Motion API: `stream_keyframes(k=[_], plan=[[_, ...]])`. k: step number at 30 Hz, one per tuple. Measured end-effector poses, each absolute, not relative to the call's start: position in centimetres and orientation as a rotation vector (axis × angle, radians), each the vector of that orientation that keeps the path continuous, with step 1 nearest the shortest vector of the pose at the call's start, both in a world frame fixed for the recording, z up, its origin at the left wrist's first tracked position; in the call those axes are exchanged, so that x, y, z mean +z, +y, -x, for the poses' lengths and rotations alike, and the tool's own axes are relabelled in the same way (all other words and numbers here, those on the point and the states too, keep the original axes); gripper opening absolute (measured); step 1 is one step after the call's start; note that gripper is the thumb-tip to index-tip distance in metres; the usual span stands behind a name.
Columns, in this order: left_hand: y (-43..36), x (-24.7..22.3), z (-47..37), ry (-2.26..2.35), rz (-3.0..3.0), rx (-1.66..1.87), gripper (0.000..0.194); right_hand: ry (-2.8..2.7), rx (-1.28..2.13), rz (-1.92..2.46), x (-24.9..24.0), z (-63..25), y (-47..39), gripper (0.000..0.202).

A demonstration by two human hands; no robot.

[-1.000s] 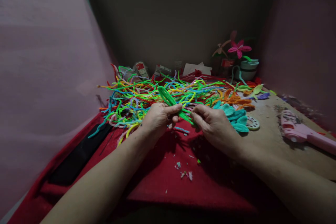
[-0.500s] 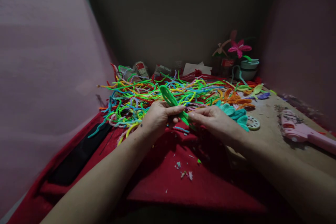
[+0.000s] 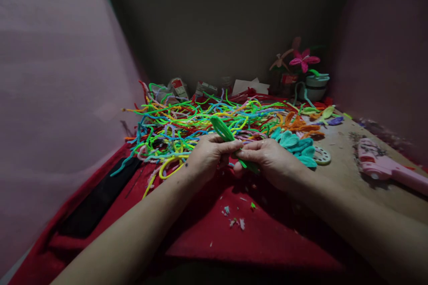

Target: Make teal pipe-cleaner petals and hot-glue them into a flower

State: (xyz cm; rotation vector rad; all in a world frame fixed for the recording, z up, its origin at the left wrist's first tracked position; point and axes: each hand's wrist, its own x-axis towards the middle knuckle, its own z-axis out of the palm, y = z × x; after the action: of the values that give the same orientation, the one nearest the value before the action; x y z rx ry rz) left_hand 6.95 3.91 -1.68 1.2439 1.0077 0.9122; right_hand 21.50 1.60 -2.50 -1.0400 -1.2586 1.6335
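Between my hands is a green pipe cleaner leaf [image 3: 222,128], made of bent loops, its rounded end pointing up and away to the left. My left hand [image 3: 210,153] pinches its middle between thumb and fingers. Close against it, my right hand [image 3: 262,155] grips the lower part, and green ends stick out below the fingertips. Behind both hands spreads a tangled heap of pipe cleaners [image 3: 187,118] in many colours. Teal pipe cleaner petals [image 3: 296,144] lie just beyond my right hand.
A pink glue gun [image 3: 384,167] rests on the board at right, near a white ring with holes [image 3: 323,156]. Orange petals [image 3: 297,124] and a potted pink flower [image 3: 305,60] stand farther back. A black flat object [image 3: 100,200] lies left on red cloth [image 3: 254,245] with scraps.
Both hands have come closer together, and the green leaf has shifted slightly right and down. My right hand has turned, with its fingers now curled around the leaf's lower part.
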Motion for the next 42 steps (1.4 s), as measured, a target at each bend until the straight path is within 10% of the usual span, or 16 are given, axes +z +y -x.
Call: stream_keyframes(k=[42], plan=[[4.8,0.5,-5.8,1.139,-1.419,1.313,0.018,-1.165,1.822,0.971,-2.8,-21.4,1.1,0.014]])
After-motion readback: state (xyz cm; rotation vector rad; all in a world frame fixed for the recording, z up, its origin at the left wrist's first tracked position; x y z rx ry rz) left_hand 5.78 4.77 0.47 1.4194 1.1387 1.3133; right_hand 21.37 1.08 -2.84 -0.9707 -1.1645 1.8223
